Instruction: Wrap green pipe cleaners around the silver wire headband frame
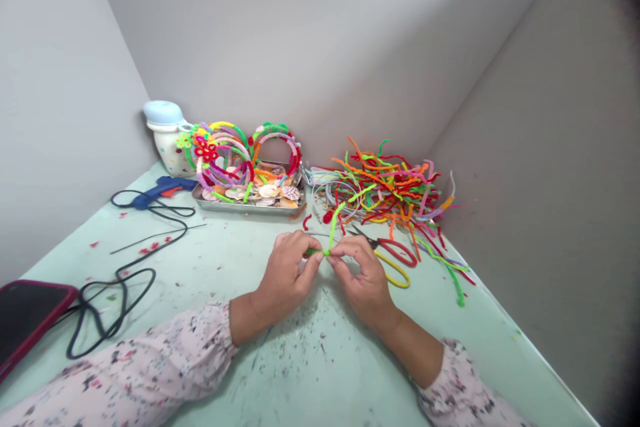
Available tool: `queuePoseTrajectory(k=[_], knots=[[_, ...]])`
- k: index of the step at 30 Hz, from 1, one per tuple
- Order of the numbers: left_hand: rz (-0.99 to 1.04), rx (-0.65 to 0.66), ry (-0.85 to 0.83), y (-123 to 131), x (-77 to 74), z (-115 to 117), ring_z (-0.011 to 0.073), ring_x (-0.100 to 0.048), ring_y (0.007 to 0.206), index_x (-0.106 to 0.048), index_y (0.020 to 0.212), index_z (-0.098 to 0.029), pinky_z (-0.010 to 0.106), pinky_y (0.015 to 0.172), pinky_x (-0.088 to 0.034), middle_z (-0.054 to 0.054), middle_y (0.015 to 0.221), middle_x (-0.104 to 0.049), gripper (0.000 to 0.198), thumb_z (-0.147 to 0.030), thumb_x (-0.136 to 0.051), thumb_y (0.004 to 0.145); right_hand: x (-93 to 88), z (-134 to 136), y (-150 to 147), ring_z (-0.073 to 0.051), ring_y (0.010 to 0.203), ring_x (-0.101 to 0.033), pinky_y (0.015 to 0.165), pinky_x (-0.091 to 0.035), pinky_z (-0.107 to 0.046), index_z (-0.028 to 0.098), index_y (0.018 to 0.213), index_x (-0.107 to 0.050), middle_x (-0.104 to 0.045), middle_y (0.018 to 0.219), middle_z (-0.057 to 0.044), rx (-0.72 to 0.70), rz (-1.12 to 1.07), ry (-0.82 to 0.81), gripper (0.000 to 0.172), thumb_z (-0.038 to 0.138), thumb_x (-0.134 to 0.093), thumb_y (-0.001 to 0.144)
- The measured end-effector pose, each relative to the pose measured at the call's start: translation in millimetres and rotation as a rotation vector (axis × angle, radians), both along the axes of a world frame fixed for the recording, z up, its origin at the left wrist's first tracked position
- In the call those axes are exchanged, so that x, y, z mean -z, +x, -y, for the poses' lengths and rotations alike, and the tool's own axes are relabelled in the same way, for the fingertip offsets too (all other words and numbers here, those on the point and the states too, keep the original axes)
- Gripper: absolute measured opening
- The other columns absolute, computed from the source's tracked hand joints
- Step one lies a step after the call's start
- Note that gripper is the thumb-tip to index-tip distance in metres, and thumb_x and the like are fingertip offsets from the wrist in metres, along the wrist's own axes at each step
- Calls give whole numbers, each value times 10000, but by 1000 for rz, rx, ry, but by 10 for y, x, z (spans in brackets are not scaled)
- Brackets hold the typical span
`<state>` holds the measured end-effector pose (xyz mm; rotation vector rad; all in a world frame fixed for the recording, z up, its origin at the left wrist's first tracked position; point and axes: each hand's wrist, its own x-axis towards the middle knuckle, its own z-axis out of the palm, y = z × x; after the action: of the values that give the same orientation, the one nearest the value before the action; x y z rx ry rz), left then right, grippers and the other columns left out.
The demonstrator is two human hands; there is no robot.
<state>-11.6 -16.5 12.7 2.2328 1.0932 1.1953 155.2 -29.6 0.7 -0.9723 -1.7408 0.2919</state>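
Between my two hands is a bright green pipe cleaner (336, 223), its free end sticking up and bent to the right. My left hand (287, 273) pinches it between thumb and forefinger. From the other side my right hand (364, 280) pinches it close by, with the fingertips of both hands almost meeting. A thin grey wire hoop (320, 212) lies just behind the fingers. Scissors (403, 255) with one red and one yellow handle lie on the table beside my right hand.
A tangled heap of coloured pipe cleaners (395, 190) lies at the back right. A metal tray (250, 207) holds shells and wrapped headbands (225, 160). At left are a blue glue gun (163, 191), its looping black cord (120, 273), a white bottle (170, 147) and a red-edged phone (35, 320).
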Motion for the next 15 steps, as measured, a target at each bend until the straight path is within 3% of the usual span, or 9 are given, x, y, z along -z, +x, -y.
queuePoseTrajectory(k=[15], knots=[[10,26,16,-5,1,-8,186,-504,831,-544,887,-187,353,817,-367,29,823,-555,115,-247,-452,919,10,4,6,-171,893,-562,809,-462,-343,247,952,-625,-565,913,-21,26,2,14,140,152,-610,850]])
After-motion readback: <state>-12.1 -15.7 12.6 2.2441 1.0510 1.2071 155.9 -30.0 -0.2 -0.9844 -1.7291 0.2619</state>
